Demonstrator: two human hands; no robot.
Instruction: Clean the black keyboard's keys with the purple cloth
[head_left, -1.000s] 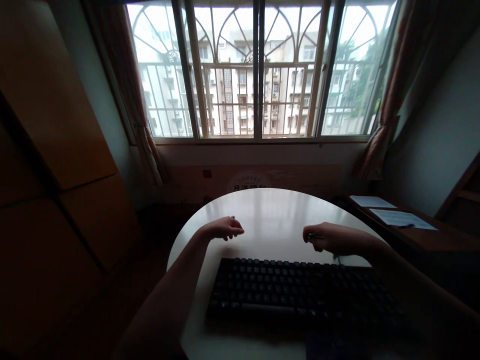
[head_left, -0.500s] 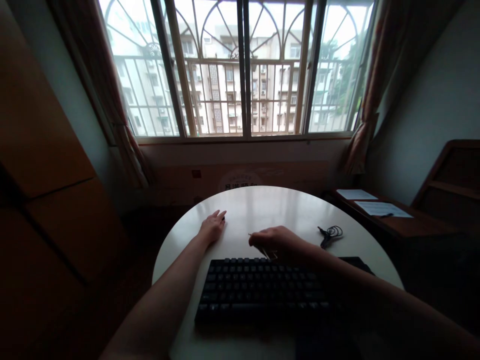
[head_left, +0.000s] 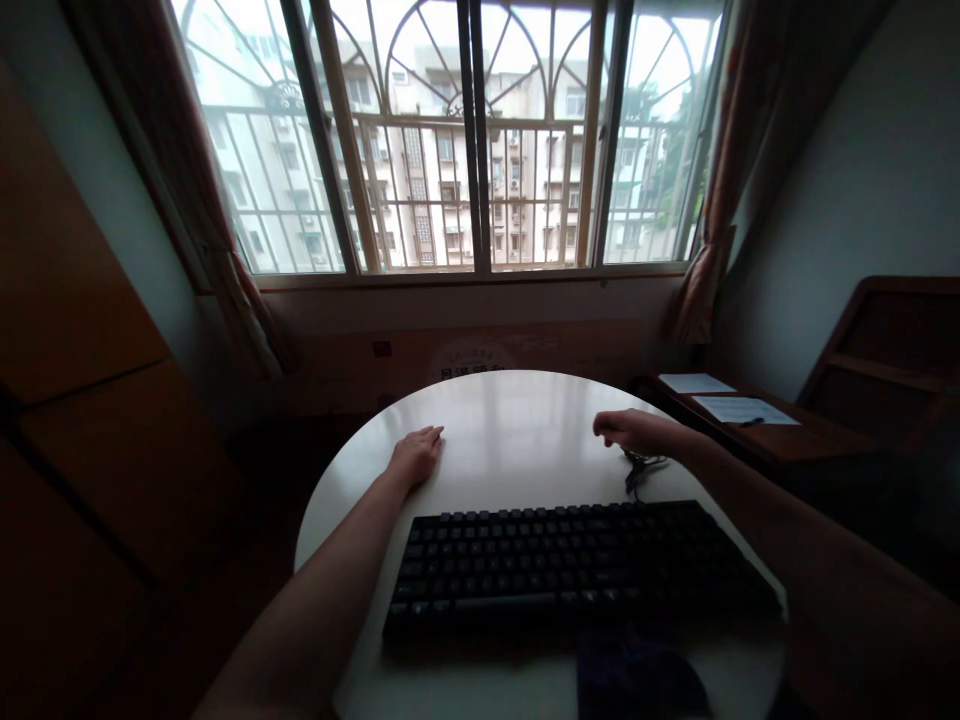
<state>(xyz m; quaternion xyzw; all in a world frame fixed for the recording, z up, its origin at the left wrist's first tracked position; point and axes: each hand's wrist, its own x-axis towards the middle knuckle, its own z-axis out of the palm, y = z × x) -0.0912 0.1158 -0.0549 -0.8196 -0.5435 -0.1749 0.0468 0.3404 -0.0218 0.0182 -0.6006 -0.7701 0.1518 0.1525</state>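
A black full-size keyboard (head_left: 510,570) lies across the front of the round white table (head_left: 517,420). Beyond its left end, my left hand (head_left: 417,457) rests on the tabletop with its fingers stretched out; nothing shows clearly in it. My right hand (head_left: 628,430) is at the table's far right, above a black coiled cable (head_left: 641,470). Its fingers are curled closed, and whatever is between them is hidden. A dark purple cloth (head_left: 637,675) lies at the near edge, in front of the keyboard.
To the right of the table stands a low brown wooden surface (head_left: 832,440) bearing sheets of paper (head_left: 742,410) and a pen (head_left: 752,422). A wooden cabinet (head_left: 82,400) is on the left. The barred window (head_left: 480,180) is behind the table.
My right hand has moved away from above the keyboard, to the right and farther back, near the cable. The thin metal tool it held is no longer visible. My left hand has barely moved.
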